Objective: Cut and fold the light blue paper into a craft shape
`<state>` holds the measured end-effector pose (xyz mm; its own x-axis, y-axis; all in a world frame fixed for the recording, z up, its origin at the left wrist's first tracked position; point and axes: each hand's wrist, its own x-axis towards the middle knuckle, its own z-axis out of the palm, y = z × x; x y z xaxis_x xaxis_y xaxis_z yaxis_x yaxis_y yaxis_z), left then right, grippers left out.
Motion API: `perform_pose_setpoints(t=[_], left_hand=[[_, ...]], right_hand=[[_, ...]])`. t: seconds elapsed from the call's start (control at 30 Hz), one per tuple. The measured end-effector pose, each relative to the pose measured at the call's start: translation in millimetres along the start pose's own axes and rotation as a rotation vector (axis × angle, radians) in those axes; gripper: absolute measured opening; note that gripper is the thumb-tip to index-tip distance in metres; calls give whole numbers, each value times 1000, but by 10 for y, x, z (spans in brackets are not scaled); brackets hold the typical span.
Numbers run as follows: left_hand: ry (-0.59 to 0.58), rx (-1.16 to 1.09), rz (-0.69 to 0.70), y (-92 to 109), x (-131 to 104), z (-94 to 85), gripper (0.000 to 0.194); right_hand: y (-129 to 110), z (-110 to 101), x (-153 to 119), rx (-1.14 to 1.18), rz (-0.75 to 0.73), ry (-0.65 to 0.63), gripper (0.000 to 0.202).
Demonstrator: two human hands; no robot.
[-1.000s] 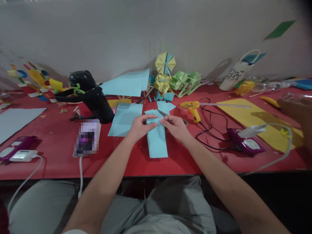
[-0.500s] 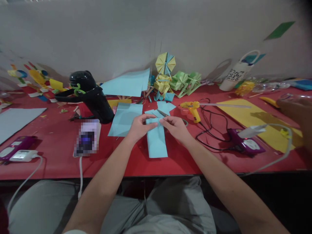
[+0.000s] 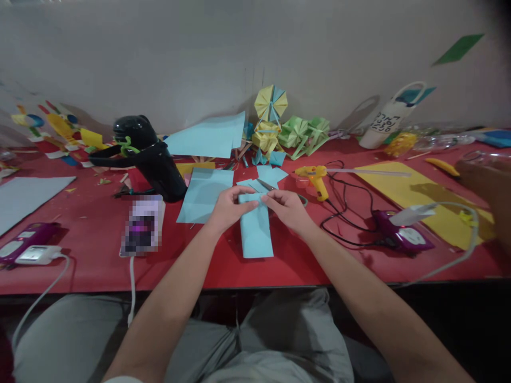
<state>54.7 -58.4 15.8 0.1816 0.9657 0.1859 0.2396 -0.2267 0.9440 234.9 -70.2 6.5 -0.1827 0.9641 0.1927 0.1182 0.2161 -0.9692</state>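
Note:
A folded light blue paper strip (image 3: 256, 231) lies lengthwise toward me on the red table. My left hand (image 3: 232, 207) grips its upper left edge, thumb on top and fingers curled behind. At the upper right corner, my right hand (image 3: 284, 205) pinches the same paper between thumb and fingers. Scissors (image 3: 265, 184) lie just beyond the strip, partly hidden, over smaller blue pieces (image 3: 271, 174). To the left is a blue sheet (image 3: 205, 196), and a yellow glue gun (image 3: 315, 180) rests to the right.
A black bottle (image 3: 154, 165) and a charging phone (image 3: 142, 226) are at left. Folded paper shapes (image 3: 268, 135) stand behind. Right of the glue gun are a purple power adapter (image 3: 403, 234), cables, yellow paper (image 3: 399, 183) and a white bottle (image 3: 383, 125).
The lower end of the folded blue strip has shifted very slightly left. Both hands keep their places and hold. At the far right, something skin-toned beside the yellow object has moved away.

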Motion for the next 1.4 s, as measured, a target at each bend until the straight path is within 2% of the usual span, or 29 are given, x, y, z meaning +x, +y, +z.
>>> perform_pose_setpoints(t=[0.8, 1.1, 1.4], left_hand=[[3, 11, 0, -26, -7, -4, 38], [-51, -30, -4, 12, -28, -17, 42], [-53, -12, 1, 7, -24, -25, 41]], right_hand=[[15, 4, 7, 17, 11, -1, 41], [7, 7, 15, -2, 27, 0, 42], [37, 5, 13, -10, 12, -9, 37]])
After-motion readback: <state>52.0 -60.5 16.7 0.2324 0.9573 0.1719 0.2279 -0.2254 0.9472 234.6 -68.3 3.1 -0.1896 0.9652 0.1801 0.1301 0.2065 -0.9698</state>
